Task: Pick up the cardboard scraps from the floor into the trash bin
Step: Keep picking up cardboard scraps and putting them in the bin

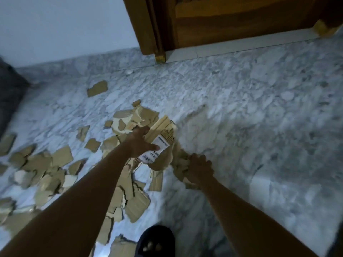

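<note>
Several torn brown cardboard scraps [61, 156] lie scattered over the marble floor, mostly left and centre. My left hand [141, 141] grips a larger cardboard piece [162, 130] with a white printed label, lifted at the centre. My right hand [199, 168] grips a bunch of crumpled cardboard scraps [181, 161] just right of it. A lone scrap [97, 88] lies farther back. No trash bin is in view.
A wooden door and frame [185, 25] stand at the back, with a white wall to the left. A dark grey object [9, 93] sits at the left edge. My foot in a black slipper [156, 242] is at the bottom centre. Bare marble floor stretches to the right.
</note>
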`<state>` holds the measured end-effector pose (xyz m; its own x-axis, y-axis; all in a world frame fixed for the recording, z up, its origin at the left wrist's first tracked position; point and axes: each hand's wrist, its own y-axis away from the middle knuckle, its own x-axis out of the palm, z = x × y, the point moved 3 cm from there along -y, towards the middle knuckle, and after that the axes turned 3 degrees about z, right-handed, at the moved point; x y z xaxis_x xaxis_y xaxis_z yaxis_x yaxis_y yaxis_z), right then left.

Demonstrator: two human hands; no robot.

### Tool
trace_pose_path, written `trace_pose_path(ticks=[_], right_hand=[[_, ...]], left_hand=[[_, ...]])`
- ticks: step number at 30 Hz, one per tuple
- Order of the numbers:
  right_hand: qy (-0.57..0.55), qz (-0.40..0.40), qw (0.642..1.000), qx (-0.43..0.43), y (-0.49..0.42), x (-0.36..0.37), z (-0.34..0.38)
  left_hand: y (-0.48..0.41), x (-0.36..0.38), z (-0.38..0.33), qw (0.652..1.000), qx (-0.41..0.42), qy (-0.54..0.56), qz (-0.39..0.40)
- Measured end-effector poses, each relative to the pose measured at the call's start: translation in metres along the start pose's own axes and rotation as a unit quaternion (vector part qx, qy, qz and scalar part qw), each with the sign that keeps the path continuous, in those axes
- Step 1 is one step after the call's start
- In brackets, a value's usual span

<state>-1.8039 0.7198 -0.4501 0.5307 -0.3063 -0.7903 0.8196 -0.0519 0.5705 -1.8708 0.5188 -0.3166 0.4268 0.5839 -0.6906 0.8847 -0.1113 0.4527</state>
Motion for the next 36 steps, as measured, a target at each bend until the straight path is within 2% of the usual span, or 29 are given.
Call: trace_pose_path(ticks=[2,4,5,6,12,14,18,21,27,29,32,36], right_hand=[[-0.039,-0.078,0.996,0.0,0.012,-0.009,-0.002],[-0.111,-0.02,0.994,-0.002,0.014,-0.018,-0.003],[-0.122,0.03,0.992,-0.005,0.015,-0.019,-0.003],[-0.123,0.044,0.991,-0.007,0.015,-0.019,-0.003],[-0.069,-0.03,0.997,-0.027,0.018,-0.036,0.005],[-0.084,-0.006,0.996,-0.005,0.015,-0.051,0.006],[-0.047,0.03,0.998,0.037,0.025,-0.082,0.006],[-0.053,0.048,0.996,0.056,0.034,-0.096,0.006],[-0.083,-0.044,0.989,0.115,0.043,-0.101,-0.01],[-0.1,-0.076,0.982,0.141,0.051,-0.097,-0.013],[-0.138,-0.122,0.969,0.162,0.062,-0.093,-0.014],[-0.214,-0.153,0.953,0.152,0.074,-0.095,-0.019]], left_hand=[[0.028,-0.003,0.022,1.0,-0.024,-0.004,-0.002],[0.056,-0.003,0.045,0.997,-0.068,0.027,-0.012],[0.07,-0.002,0.052,0.995,-0.087,0.041,-0.016],[0.083,-0.001,0.058,0.994,-0.1,0.044,-0.019],[0.102,-0.005,0.069,0.986,-0.152,0.064,-0.036],[0.097,0.001,0.066,0.992,-0.125,0.024,-0.014],[0.081,0.038,0.071,0.986,-0.07,-0.102,0.108],[0.054,0.069,0.079,0.978,-0.036,-0.154,0.138],[0.025,0.1,0.089,0.976,0.036,-0.174,0.125],[0.023,0.103,0.096,0.974,0.016,-0.193,0.119],[0.026,0.104,0.101,0.98,-0.025,-0.159,0.117],[0.033,0.094,0.098,0.986,-0.031,-0.143,0.08]])
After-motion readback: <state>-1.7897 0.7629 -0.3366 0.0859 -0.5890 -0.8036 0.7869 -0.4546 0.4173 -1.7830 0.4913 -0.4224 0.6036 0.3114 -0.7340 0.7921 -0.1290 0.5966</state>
